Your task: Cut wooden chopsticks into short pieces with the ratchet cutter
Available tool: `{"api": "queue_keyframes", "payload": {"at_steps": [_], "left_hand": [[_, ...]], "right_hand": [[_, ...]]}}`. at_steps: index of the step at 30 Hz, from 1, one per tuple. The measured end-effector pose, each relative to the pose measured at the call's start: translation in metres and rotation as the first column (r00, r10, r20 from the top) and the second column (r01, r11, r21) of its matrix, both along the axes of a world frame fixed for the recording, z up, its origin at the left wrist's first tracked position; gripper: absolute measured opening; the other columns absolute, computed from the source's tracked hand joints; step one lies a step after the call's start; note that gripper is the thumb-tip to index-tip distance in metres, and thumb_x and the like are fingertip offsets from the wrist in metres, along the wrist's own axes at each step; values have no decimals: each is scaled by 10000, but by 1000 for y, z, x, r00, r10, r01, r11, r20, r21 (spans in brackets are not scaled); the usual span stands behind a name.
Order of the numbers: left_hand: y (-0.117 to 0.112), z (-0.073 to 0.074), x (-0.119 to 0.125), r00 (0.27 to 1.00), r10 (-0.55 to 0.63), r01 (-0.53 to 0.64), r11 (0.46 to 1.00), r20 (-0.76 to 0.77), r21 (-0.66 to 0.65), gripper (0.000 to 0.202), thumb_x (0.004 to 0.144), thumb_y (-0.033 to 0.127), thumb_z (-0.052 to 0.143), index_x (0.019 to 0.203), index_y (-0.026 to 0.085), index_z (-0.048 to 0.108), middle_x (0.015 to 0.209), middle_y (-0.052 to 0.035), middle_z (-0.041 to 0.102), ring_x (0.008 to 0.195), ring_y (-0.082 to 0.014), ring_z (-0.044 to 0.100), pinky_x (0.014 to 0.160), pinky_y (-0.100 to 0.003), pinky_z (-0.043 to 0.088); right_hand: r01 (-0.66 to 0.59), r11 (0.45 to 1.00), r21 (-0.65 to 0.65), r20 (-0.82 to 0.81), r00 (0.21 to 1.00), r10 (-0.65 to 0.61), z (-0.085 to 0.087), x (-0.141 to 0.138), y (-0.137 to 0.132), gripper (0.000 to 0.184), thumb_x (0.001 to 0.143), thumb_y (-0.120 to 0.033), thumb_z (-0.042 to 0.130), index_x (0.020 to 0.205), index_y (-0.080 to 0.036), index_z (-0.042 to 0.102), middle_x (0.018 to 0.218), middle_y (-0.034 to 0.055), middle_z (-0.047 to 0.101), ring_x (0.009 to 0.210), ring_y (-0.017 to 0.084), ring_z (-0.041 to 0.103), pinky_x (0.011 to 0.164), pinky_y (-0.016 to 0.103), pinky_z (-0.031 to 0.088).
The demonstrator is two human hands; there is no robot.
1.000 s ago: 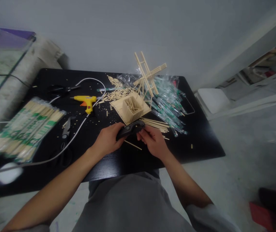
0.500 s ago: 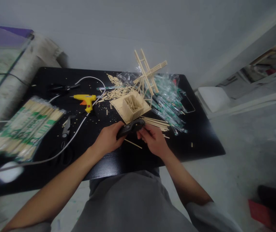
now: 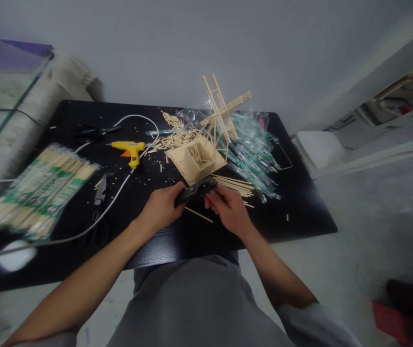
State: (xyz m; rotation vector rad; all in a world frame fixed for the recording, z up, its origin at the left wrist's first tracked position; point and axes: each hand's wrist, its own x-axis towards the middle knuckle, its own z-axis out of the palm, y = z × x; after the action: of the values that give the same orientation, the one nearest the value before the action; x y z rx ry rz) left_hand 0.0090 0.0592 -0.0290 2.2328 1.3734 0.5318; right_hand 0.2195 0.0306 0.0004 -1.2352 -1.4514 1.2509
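My left hand (image 3: 161,207) is closed around a black hand tool (image 3: 196,191), whose exact kind I cannot make out. The tool's far end reaches my right hand (image 3: 230,209). Those right-hand fingers are pinched together at that end, and whatever is between them is hidden. Just beyond the tool stands a model made of wooden sticks, with a square open box (image 3: 199,161) on a flat base and a crossed frame (image 3: 224,108) rising behind it. One loose stick (image 3: 199,214) lies on the table between my hands.
A yellow glue gun (image 3: 130,148) lies on the black table (image 3: 177,246) with its white cord looping left. Scissors (image 3: 100,193) rest nearby. Packed sticks (image 3: 42,190) are at left; cut pieces (image 3: 177,137) and green-and-clear wrappers (image 3: 252,149) surround the model. Several long sticks (image 3: 233,184) lie right.
Both hands and the tool stay in nearly the same place. The whole view has shifted very slightly.
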Motion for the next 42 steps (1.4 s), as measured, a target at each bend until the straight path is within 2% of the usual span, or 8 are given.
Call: {"api": "queue_keyframes", "payload": {"at_steps": [5,7,12,18,24,30,35,42], "left_hand": [[0,-1,1,999,12,-12,1000,30,2,26,881,224,554,900,228,572,802,-38,705,735,-227,694,660,-296,433],[0,-1,1,999,5,-6,1000,50,16,46,880,227,560,918,223,587,820,-41,711,748,-226,695,673,-296,440],[0,-3,-2,994,-27,23,999,109,42,62,882,216,571,933,214,605,844,-39,710,752,-211,684,683,-287,447],[2,-3,-3,985,-80,73,996,156,52,123,873,187,575,987,200,621,880,-46,712,778,-207,676,720,-293,465],[0,0,-1,987,-52,49,999,154,24,36,861,179,569,880,206,584,798,-30,684,708,-189,650,662,-273,431],[-1,2,0,993,-29,28,1000,118,8,48,862,182,557,826,214,554,726,-16,648,655,-188,634,619,-274,395],[0,1,-2,990,-48,45,999,130,26,37,880,200,562,897,207,594,800,-32,678,718,-202,656,667,-288,434],[1,-2,-3,977,-106,99,994,185,47,174,874,176,571,1037,202,627,923,-47,712,818,-208,677,748,-300,482]], "right_hand": [[105,994,-8,-71,992,-105,-3,-3,0,369,894,-557,721,890,-199,632,697,-2,659,561,122,515,509,238,375],[112,994,-8,-101,989,-113,-5,-4,-1,338,903,-517,721,853,-194,636,708,6,674,554,113,500,500,234,349],[59,997,-46,-194,979,-67,-3,-4,-1,365,912,-495,718,746,-189,609,680,4,664,496,86,417,473,238,282],[5,997,-75,-216,976,-21,0,-3,-1,412,909,-555,706,751,-182,630,664,5,652,476,81,384,461,245,252],[14,999,-51,-189,982,-23,-2,-2,-1,409,929,-544,693,743,-185,630,646,-4,629,497,89,399,479,251,275],[22,999,-44,-182,983,-30,0,-4,0,391,936,-532,688,759,-186,642,633,-11,606,499,97,411,476,252,275],[-5,999,-50,-212,977,-5,0,-4,1,386,945,-520,681,766,-181,640,647,-7,611,497,88,399,472,248,255],[-116,987,-111,-256,963,85,0,1,2,413,933,-567,677,798,-178,639,647,-9,614,463,71,346,451,238,216]]}}
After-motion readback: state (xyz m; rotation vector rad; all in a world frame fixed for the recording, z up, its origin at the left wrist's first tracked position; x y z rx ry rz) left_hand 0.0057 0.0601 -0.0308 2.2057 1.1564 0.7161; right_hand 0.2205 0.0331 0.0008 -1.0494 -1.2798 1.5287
